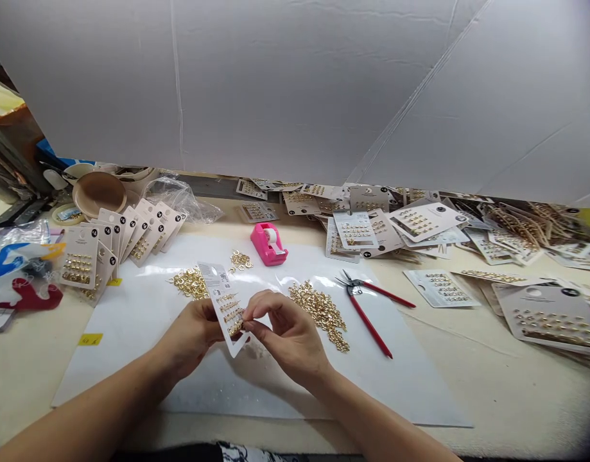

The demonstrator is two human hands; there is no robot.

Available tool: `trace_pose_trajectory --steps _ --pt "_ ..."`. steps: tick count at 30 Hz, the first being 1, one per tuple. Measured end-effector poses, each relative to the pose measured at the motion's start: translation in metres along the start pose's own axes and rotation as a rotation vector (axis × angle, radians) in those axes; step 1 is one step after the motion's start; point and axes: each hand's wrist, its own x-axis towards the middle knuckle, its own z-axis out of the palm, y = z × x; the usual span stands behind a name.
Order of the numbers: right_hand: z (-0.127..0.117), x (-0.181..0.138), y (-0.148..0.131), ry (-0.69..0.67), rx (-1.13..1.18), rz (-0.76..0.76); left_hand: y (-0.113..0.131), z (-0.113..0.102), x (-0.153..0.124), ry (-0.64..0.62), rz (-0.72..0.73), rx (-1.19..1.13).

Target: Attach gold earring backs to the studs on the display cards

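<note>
– One white rectangular card (221,287) with rows of tiny gold metal pieces (231,312), tilted up off a glossy white sheet (372,398). Why not just lay flat?

– Guessing for easier finger access round the edge. Left hand (191,333) wrapped on the left side, thumb closed against fingers, probably for steadiness. Right hand (287,337) opposite, thumb and forefinger pinched together on the gold pieces near the lower edge. Can't tell which single piece, too small.

– Makes sense lol. And the loose stuff?

– Three separate lots on the sheet: one heap of curved gold pieces (187,282) beside the card, one smaller gold cluster (240,260) farther back, one big spread of little gold bits (318,308) to the right. Likely placed for easy reach. No chance of counting singles.

– Tools?

– One pair of red-handled metal pliers (354,289), lying splayed right of the big spread. One hot-pink plastic tape dispenser (263,247), toward the back. Two yellow paper tags (90,339) along the left.

– Other cards?

– Roughly eight or more in a pale fan (150,221) at left, probably overlapped to save room. Way too many to count in the messy heap (424,221) across the cream surface (506,366).
</note>
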Motion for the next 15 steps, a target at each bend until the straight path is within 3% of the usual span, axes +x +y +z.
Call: trace_pose_trajectory --steps 15 --pt "0.0008 0.0003 -0.002 0.02 0.045 -0.017 0.0005 0.0008 0.0008 -0.001 0.017 0.022"
